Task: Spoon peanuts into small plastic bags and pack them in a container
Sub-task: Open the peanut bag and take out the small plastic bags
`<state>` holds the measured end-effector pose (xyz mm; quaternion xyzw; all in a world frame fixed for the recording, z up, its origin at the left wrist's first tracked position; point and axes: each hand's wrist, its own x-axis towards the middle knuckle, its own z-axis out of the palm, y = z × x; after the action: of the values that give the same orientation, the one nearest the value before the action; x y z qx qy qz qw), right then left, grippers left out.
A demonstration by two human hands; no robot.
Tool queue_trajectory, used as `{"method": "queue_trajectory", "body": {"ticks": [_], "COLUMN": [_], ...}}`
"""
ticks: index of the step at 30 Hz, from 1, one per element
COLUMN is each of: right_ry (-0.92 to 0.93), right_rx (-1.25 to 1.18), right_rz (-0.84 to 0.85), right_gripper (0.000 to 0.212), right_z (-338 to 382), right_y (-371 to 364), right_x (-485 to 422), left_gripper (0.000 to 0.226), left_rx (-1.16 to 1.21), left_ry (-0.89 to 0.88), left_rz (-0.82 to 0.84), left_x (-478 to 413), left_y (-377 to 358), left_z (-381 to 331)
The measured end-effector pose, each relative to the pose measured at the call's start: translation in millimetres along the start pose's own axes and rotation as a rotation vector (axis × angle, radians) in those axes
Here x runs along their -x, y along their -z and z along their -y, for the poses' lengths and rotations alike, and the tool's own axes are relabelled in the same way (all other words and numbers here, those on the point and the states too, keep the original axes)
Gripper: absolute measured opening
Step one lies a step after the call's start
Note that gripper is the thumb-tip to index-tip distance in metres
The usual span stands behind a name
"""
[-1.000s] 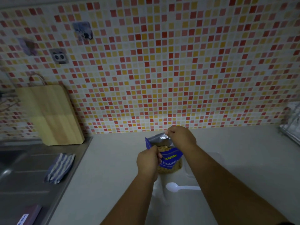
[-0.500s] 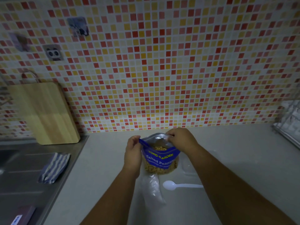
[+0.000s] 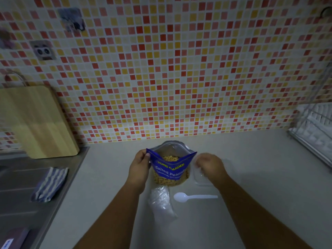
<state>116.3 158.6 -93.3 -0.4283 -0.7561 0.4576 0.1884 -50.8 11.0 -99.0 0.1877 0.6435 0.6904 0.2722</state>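
1. Leaning on the tiled wall at far left, a board [image 3: 38,121] stands beside the sink [image 3: 27,186], where a striped cloth [image 3: 49,184] lies; a wire rack [image 3: 316,133] sits at far right.
2. Nothing blocks the pouch [image 3: 170,168] on the counter [image 3: 269,177]: blue, upright, mouth wide, peanuts visible inside.
3. Left hand [image 3: 138,168] pinches the pouch's left rim.
4. Right hand [image 3: 209,165], blurred, hovers over a clear container [image 3: 199,178] just right of the pouch; whether it grips, I cannot tell.
5. Small bags [image 3: 161,202] and a white spoon [image 3: 194,196] lie nearer, apart.
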Motion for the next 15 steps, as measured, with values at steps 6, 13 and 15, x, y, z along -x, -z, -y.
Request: {"method": "queue_trajectory", "body": {"ticks": [6, 13, 15], "right_ry": [0.370, 0.384, 0.390], "right_rx": [0.748, 1.017, 1.025], "right_rz": [0.310, 0.328, 0.306], "right_gripper": [0.024, 0.027, 0.026], "right_z": [-44, -55, -54], "right_y": [-34, -51, -52], "right_x": [23, 30, 32], "left_gripper": [0.025, 0.022, 0.021], "left_rx": [0.005, -0.006, -0.016], "left_ry": [-0.013, -0.010, -0.003], "left_rz": [0.003, 0.003, -0.002], "left_x": [0, -2, -2], "left_y": [0, 1, 0], "left_z": [4, 4, 4]}}
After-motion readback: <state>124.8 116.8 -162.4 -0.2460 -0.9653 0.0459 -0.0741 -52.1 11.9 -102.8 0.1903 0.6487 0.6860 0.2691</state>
